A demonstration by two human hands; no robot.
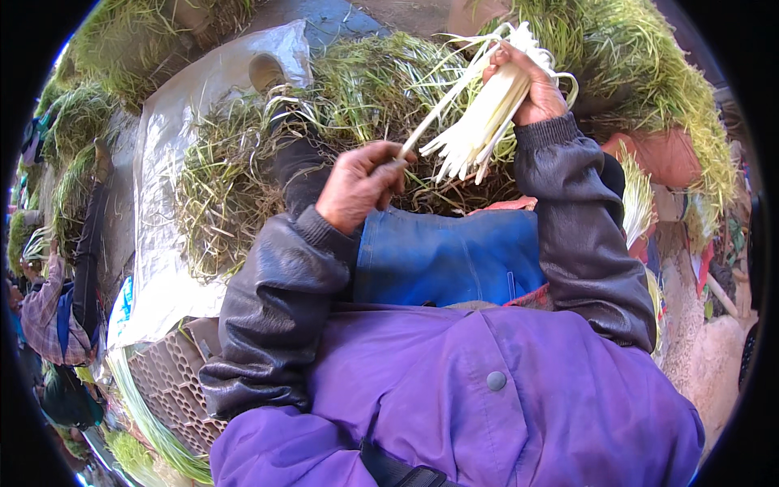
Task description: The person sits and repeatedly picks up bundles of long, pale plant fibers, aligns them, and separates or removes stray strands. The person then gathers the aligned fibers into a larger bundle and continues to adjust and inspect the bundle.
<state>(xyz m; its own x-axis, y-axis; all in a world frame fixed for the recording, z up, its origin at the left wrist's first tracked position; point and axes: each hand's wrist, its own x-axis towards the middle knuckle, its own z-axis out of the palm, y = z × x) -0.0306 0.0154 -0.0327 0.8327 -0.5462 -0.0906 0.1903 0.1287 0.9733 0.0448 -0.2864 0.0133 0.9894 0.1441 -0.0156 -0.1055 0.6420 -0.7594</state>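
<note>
My right hand [535, 89] is wrapped round a bunch of spring onions [485, 122], the pale white stems fanning down and to the left. My left hand [361, 185], lower and further left, pinches the end of a single spring onion stalk [434, 118] that slants up towards the bunch. Beyond both hands lies a heap of loose green and withered stalks [373, 81], some of it hidden by the bunch. A blue cloth [454, 252] covers my lap beneath the hands.
A pale plastic sheet [158, 203] spreads to the left, beside perforated bricks [166, 381]. Large piles of green stalks [641, 65] stand at the far right. Trimmed white-and-green bunches [637, 199] lie by my right arm. Another person [57, 308] sits at the far left.
</note>
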